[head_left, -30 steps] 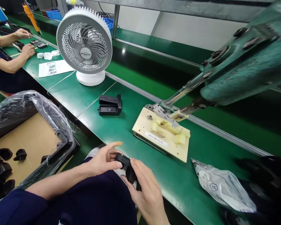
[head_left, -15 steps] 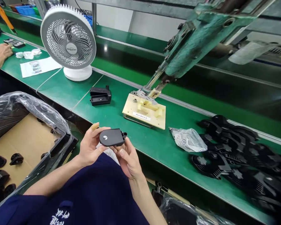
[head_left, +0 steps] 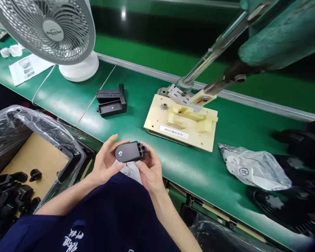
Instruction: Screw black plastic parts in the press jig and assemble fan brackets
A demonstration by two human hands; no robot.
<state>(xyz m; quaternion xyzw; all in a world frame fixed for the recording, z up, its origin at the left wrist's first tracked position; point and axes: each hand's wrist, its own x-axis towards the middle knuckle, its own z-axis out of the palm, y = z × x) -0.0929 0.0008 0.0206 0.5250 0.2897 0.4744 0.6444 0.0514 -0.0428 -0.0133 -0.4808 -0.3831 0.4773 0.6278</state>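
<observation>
Both my hands hold one black plastic part point(head_left: 127, 152) above the bench's front edge. It is rounded at its left end, where a small silver round mark shows, and a short tube sticks out at its right end. My left hand point(head_left: 106, 161) grips the rounded end between thumb and fingers. At the tube end, my right hand point(head_left: 150, 167) closes round the part, some fingers hidden beneath it. Beyond my hands, a black plastic housing point(head_left: 111, 100) lies on the green bench. To its right sits a cream fixture plate point(head_left: 153, 115) with yellow blocks and a white label.
A green-painted press arm point(head_left: 275, 42) slants over the fixture. A white fan point(head_left: 78, 66) stands at the back left. Right are a plastic bag of white parts point(head_left: 254, 168) and black parts point(head_left: 283, 206). A plastic-lined bin point(head_left: 76, 154) holds black parts at lower left.
My view has moved closer to the bench, so the fan and fixture look larger. The black part stays in both hands and has turned slightly, showing more of its tube end.
</observation>
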